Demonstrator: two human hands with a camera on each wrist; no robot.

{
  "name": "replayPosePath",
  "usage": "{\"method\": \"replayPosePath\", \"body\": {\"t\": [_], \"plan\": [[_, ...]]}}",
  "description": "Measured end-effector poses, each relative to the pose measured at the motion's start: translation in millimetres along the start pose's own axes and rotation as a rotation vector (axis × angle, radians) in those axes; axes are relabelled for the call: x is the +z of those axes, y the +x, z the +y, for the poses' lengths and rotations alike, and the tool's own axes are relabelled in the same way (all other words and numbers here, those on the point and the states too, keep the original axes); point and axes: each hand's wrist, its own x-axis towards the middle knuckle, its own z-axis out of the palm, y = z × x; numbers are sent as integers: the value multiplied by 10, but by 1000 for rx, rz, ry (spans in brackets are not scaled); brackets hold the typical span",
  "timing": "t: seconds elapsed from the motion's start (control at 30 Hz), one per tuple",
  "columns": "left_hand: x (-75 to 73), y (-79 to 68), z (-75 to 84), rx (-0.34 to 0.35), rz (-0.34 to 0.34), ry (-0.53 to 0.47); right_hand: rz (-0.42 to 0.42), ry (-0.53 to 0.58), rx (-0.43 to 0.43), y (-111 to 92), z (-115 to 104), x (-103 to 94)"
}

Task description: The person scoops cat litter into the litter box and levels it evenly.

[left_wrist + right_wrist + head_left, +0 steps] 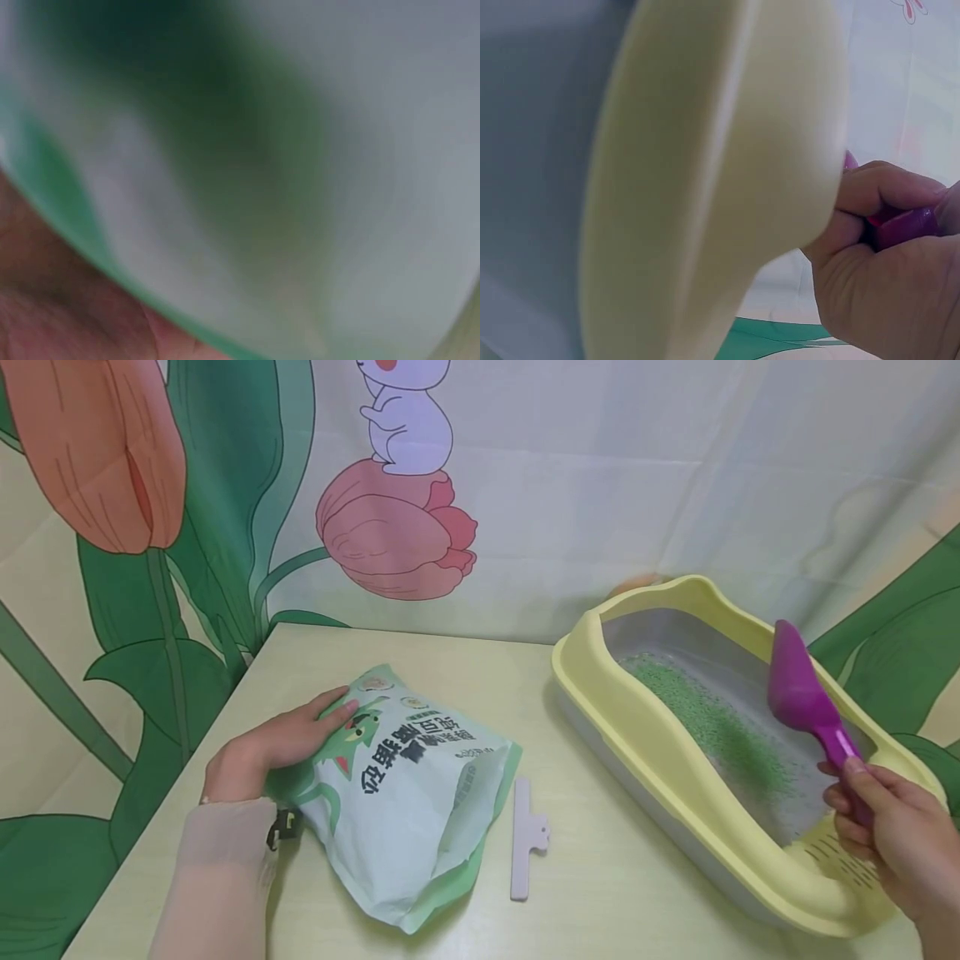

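My left hand (300, 739) grips the lower end of a pale green and white cat litter bag (405, 827), with its thumb over the printed front. The bag lies on the table, its mouth end towards the front right. In the left wrist view the bag (390, 195) fills most of the picture, blurred, with part of the hand at lower left. On the right, my right hand (900, 827) holds a purple litter scoop (801, 689) by its handle, blade up, over the litter box (637, 702). Green litter (705, 722) is spread across the box's grey floor.
A pale lilac sealing clip (521, 843) lies on the table (592, 893) between the bag and the litter box. The box's raised yellow rim stands along the right side. Behind the table hangs a printed cloth (570, 527) with tulips and a rabbit.
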Motion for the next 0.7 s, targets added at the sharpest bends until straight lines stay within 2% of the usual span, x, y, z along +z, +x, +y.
{"method": "replayPosePath", "body": {"t": [0.2,0.43,0.7], "plan": [[-1,-6,-2,1,-2,-7,-7,15,12,-8,-17,-42],[-5,-10,7,8,1,1,-54,38,-1,-18,-8,-118],[0,-4,2,6,-3,-4,-71,38,10,-62,-10,-84]]}}
